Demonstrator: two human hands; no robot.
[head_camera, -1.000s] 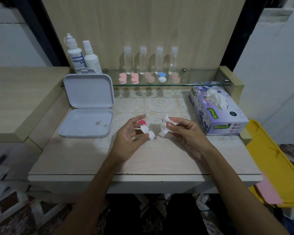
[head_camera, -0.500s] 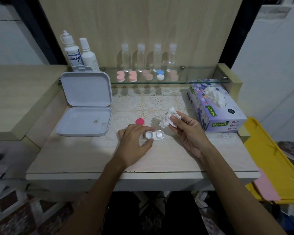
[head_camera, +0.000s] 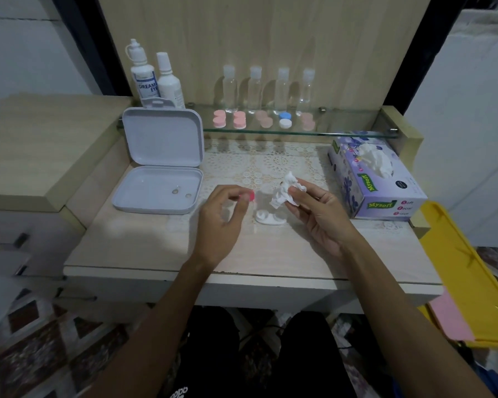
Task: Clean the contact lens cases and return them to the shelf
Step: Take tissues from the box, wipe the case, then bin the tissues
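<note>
Reaching in from the lower edge of the view, both bare forearms angle up over the pale wood-grain desk top [head_camera: 144, 248] and meet near its middle. The left hand [head_camera: 220, 222] hovers just above the surface, back of the hand toward the camera, its fingers curled forward; thumb and fingertips pinch a small round red screw cap [head_camera: 250, 195], which shows only as a sliver past the fingers. The hand is motion-blurred, so the exact finger placement cannot be told. The right hand [head_camera: 314, 216] is raised a little higher, palm turned inward, and its thumb and forefingers grip a crumpled white tissue wad [head_camera: 283, 191].

Between the two hands, lying flat on the desk, sits the white twin-cup contact lens case [head_camera: 270, 218] — both cups uncovered, touched by neither hand, just below the tissue wad.

Along the back, the narrow glass shelf [head_camera: 342, 133] carries a row of capped lens cases, four pink pairs [head_camera: 239, 120] and one blue-and-white pair [head_camera: 285, 119], in front of four small clear bottles [head_camera: 253, 90]. Two white solution bottles [head_camera: 156, 79] stand at the shelf's left end. An open lavender hinged plastic box [head_camera: 158, 168] rests at the left of the desk, lid upright — a purple flowered tissue box [head_camera: 377, 182] sits at the right.
</note>
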